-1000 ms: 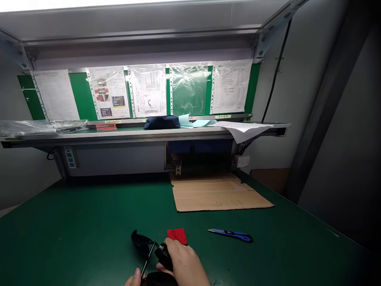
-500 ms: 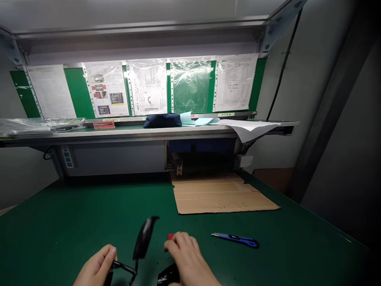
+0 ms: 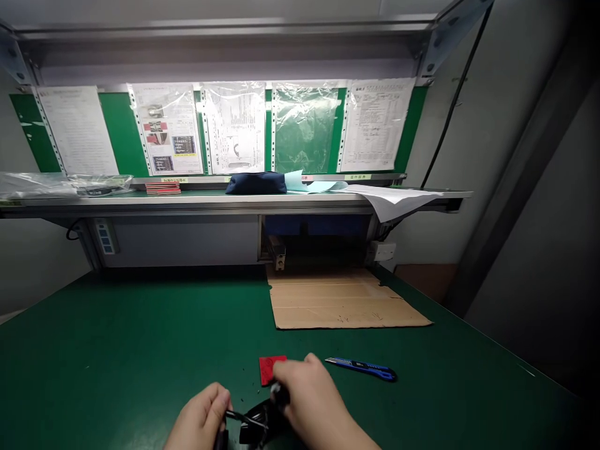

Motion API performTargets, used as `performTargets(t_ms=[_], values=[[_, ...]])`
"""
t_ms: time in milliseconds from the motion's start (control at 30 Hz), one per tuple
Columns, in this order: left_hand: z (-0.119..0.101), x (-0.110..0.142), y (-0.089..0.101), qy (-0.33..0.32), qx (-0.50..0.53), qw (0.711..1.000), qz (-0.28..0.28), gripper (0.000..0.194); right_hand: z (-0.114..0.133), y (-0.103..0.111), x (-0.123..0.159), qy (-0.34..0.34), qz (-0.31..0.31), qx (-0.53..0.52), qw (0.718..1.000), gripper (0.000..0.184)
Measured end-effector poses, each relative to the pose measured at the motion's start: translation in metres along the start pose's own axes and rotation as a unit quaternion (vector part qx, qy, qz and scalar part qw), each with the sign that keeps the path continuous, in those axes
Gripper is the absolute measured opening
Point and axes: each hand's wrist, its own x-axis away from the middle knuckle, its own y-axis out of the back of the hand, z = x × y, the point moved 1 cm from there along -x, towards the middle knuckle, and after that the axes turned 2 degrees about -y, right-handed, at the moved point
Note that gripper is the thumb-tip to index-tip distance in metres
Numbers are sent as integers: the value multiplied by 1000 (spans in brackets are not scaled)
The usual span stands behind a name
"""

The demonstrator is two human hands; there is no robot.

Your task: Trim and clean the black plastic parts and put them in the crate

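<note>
Pinching the thin rod [image 3: 237,415] between thumb and fingers, my left hand [image 3: 199,415] sits at nine o'clock of the glossy black part [image 3: 249,429], while my right hand [image 3: 315,395], towards three, curls around its blurred end, how tightly I cannot tell. The part is at six o'clock over the green table [image 3: 140,350], a red square [image 3: 268,370] near its twelve; I judge it light, stiff and slick, safest held by rod and end.

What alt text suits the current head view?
A person's left hand grips a black rod and their right hand a blurred black part, above a green workbench. Nearby lie a red square, a blue utility knife and a cardboard sheet.
</note>
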Motion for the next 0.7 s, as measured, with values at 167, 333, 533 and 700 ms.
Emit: performTargets(t_ms=[167, 333, 533, 700], values=[[13, -7, -8, 57, 269, 958, -78, 57, 15, 1, -1, -87, -41, -121, 988, 30], [4, -1, -20, 114, 407, 905, -40, 53, 34, -32, 2, 46, 35, 51, 997, 63], [-2, 2, -16, 105, 285, 951, -62, 57, 31, -49, 6, 129, 6, 116, 985, 37], [-21, 8, -33, 77, 529, 842, -67, 40, 33, -41, 7, 145, 78, -230, 959, 39]])
